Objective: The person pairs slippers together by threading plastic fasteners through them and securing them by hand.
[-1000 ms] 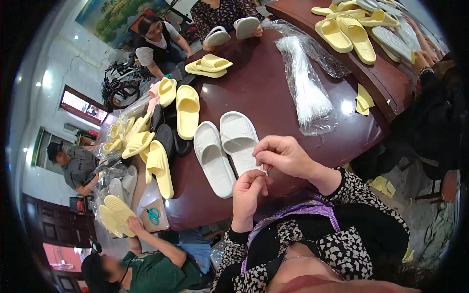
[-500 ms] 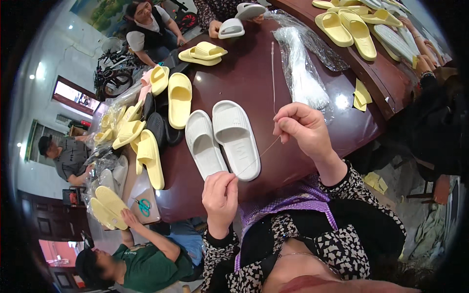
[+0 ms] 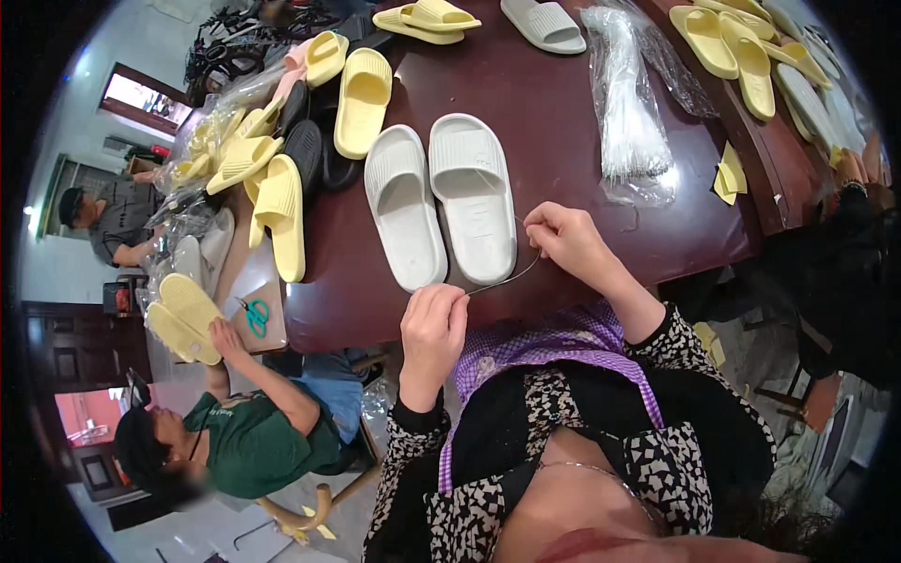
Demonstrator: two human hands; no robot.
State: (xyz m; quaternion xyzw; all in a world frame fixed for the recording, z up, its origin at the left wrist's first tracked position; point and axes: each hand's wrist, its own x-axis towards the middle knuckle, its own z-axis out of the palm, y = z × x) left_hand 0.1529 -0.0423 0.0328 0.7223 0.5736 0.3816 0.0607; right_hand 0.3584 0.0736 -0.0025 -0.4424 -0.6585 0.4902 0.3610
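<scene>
We see a glossy maroon worktop (image 3: 540, 117) catching glints of light. On our left, a pale wall (image 3: 99, 141) holds a brightly lit, brown-framed opening (image 3: 145, 98); lower in view stands a dark panelled door (image 3: 70, 352). Beneath us spreads greyish floor (image 3: 352, 488), with a curved wooden frame (image 3: 324, 511).

Teal scissors (image 3: 254, 312), black bicycle (image 3: 228, 58), dark door (image 3: 83, 351)

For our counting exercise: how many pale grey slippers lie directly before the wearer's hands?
2: a left slipper, beyond the left hand, and a right slipper, alongside the first; no others seem hidden.
</scene>
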